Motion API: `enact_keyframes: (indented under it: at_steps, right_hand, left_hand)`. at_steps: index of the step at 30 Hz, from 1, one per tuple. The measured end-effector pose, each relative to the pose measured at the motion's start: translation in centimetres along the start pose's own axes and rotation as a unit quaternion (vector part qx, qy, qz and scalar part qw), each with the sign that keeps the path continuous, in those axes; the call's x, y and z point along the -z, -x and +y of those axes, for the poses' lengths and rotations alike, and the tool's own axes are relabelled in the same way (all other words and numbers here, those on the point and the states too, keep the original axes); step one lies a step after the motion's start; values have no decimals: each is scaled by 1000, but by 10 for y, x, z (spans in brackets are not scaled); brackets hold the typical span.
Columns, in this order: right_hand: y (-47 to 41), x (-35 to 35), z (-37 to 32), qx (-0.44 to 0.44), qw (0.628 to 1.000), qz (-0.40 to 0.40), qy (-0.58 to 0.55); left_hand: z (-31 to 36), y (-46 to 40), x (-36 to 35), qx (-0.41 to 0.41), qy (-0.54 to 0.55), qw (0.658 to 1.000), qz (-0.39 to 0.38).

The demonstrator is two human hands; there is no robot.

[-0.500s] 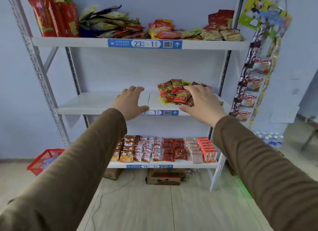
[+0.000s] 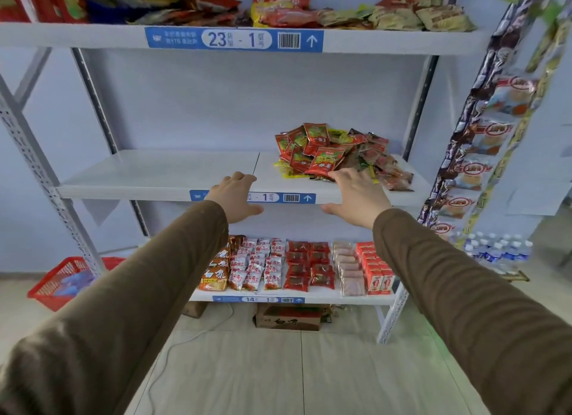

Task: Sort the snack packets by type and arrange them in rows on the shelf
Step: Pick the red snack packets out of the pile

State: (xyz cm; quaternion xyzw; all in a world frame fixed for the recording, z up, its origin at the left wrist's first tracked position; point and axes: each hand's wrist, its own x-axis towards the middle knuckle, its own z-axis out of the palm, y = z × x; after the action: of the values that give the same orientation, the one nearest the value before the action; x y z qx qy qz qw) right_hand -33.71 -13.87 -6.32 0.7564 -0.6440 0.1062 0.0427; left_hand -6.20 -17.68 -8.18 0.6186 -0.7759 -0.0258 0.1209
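A mixed pile of snack packets, red-green, yellow and dark brown, lies on the right half of the white middle shelf. My right hand reaches to the pile's front edge with fingers stretched out, fingertips touching the nearest red packet. It holds nothing. My left hand rests at the shelf's front edge near the middle, fingers loosely bent over the lip, with nothing in it. The left half of this shelf is bare.
The top shelf holds heaps of unsorted packets. The bottom shelf carries packets in neat rows. Strips of hanging snacks dangle at the right. A red basket and a cardboard box sit on the floor.
The view has come closer to the shelf. My right hand has slid back off the pile to its front edge. My left hand stays at the shelf's front.
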Motion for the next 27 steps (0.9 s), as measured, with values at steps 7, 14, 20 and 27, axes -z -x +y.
enact_keyframes:
  at_steps: [7, 14, 20, 27]
  right_hand:
    - [-75, -36, 24, -1, 999, -42, -4]
    - [-155, -51, 44, -17, 999, -40, -5]
    - [-213, -67, 79, -32, 998, -39, -27]
    - [-296, -87, 143, -24, 998, -42, -47]
  left_hand:
    - [-11, -72, -23, 3, -6, 1000, -15]
    - [-29, -159, -31, -11, 28, 999, -16]
    - [-13, -237, -54, -32, 69, 996, -36]
    - [11, -332, -80, -30, 91, 994, -48]
